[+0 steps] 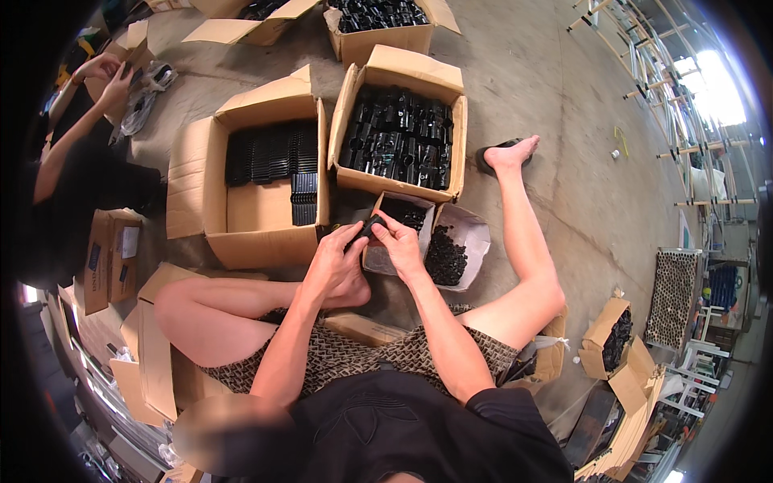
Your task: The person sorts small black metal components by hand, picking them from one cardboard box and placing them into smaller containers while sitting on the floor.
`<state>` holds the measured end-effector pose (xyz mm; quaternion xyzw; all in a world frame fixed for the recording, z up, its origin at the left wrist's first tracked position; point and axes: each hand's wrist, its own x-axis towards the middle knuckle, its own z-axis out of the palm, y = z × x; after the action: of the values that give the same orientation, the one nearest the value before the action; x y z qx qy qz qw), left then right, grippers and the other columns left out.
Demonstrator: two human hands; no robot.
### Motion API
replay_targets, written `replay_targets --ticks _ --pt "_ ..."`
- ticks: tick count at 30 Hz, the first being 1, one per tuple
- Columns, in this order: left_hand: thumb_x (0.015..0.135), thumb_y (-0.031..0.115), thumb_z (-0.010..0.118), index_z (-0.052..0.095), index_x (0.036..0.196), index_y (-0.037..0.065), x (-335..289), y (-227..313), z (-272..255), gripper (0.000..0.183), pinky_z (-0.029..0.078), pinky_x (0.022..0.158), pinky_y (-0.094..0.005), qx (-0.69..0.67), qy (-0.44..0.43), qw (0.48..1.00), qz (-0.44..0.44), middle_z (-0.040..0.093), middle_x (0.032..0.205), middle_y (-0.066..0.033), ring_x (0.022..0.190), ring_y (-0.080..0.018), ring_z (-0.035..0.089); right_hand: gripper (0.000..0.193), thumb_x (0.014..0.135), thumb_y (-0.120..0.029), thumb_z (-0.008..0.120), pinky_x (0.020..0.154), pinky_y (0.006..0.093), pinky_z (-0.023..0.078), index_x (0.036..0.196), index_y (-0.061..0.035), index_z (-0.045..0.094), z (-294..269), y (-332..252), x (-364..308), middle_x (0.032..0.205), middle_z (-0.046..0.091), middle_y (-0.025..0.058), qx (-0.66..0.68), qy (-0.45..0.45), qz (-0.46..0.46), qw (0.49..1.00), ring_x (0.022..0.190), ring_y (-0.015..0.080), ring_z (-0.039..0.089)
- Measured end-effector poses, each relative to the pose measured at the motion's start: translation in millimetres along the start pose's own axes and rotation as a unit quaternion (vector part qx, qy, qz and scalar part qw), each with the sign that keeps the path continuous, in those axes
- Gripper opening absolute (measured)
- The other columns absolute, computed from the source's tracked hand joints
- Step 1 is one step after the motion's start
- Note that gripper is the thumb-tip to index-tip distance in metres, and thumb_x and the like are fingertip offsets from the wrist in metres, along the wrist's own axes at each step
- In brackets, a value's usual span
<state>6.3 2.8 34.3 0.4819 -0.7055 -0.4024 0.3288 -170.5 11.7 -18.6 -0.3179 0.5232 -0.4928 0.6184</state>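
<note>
Over a small open box (385, 261) between my legs, both my hands meet around a small black plastic piece (371, 227). My left hand (332, 253) pinches it from the left, and my right hand (402, 245) grips it from the right with thumb and fingers. The fingers partly cover it, so its exact kind does not show. Inside that box lie small black parts (412, 216). A pale-lined box (477, 229) touches it on the right, with a heap of tiny black pieces (445, 258) in it.
Ahead stand a carton (241, 211) of stacked flat black parts (274, 151) and a carton (457, 88) of glossy black parts (396, 137). Another person's hands (111, 79) work at far left. Metal racks (672, 88) line the right; a small carton (594, 350) is at lower right.
</note>
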Motion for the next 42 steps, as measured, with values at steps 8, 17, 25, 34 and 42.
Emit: replay_targets --ticks 8,17,25,34,42 --pt "0.099 0.022 0.065 0.064 0.123 -0.005 -7 -20 31 0.037 0.049 0.067 -0.0206 -0.360 0.019 0.901 -0.241 0.070 0.092 -0.0018 0.075 -0.0051 0.061 0.033 0.097 -0.017 0.066 0.059 0.0257 0.056 0.125 -0.0003 0.065 -31 -66 2 0.097 0.074 0.0145 -0.148 0.086 0.002 0.985 0.070 0.0158 0.071" --pt "0.102 0.017 0.059 0.067 0.109 -0.006 4 -30 25 0.026 0.054 0.065 -0.0221 -0.474 0.061 0.828 -0.295 0.070 0.092 -0.0090 0.074 -0.0109 0.064 0.023 0.082 -0.011 0.069 0.083 0.0461 0.055 0.105 -0.0082 0.072 -186 -7 21 0.093 0.073 0.0201 -0.610 0.239 0.064 0.753 0.091 0.0375 0.071" --pt "0.102 0.017 0.058 0.066 0.108 -0.006 -1 -36 23 0.025 0.055 0.065 -0.0237 -0.504 0.071 0.803 -0.311 0.069 0.091 -0.0096 0.074 -0.0121 0.064 0.020 0.083 -0.008 0.064 0.083 0.0537 0.053 0.102 -0.0054 0.070 -179 26 31 0.093 0.069 0.0273 -0.645 0.221 0.011 0.732 0.093 0.0455 0.067" --pt "0.101 0.022 0.061 0.069 0.109 -0.002 1 -29 22 0.027 0.053 0.060 -0.0252 -0.502 0.066 0.810 -0.297 0.071 0.090 -0.0053 0.073 -0.0095 0.063 0.018 0.081 -0.014 0.070 0.069 0.0366 0.057 0.090 0.0012 0.072 -171 -10 22 0.078 0.073 0.0168 -0.515 0.294 -0.035 0.804 0.073 0.0233 0.073" --pt "0.101 0.023 0.060 0.071 0.109 -0.001 6 -21 24 0.027 0.052 0.060 -0.0248 -0.488 0.072 0.826 -0.272 0.070 0.087 -0.0031 0.072 -0.0084 0.063 0.017 0.088 -0.004 0.070 0.070 0.0271 0.057 0.102 0.0039 0.066 -70 -58 1 0.084 0.071 0.0103 -0.201 0.116 -0.051 0.971 0.075 0.0142 0.069"
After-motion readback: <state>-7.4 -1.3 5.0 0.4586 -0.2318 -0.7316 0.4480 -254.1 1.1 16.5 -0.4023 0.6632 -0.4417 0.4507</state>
